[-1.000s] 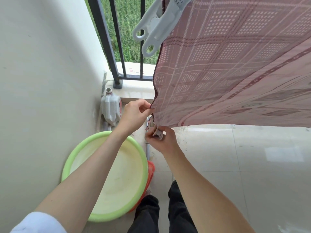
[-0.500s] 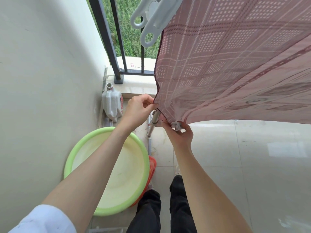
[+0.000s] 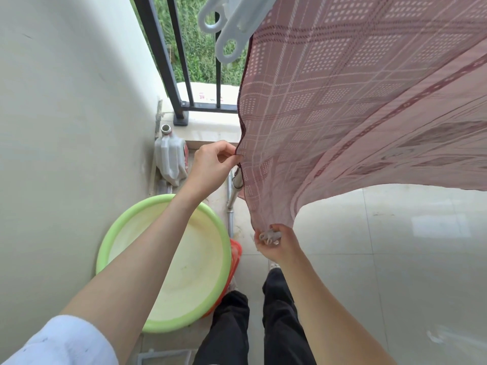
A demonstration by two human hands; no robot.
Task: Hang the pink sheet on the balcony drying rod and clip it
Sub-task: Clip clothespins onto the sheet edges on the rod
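green basin (image 3: 126, 241) on floor, left of pink sheet (image 3: 355, 114). left hand (image 3: 210, 167) pinches sheet's side hem. right hand (image 3: 276, 242) grips bottom corner with small clip (image 3: 268, 236). sheet hangs overhead, big clip (image 3: 232, 25) holding. step: straightening; next likely clipping corner.

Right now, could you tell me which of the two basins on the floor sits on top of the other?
The large light-green round plastic basin sits on top; only a sliver of the orange-red basin shows beneath its right rim.
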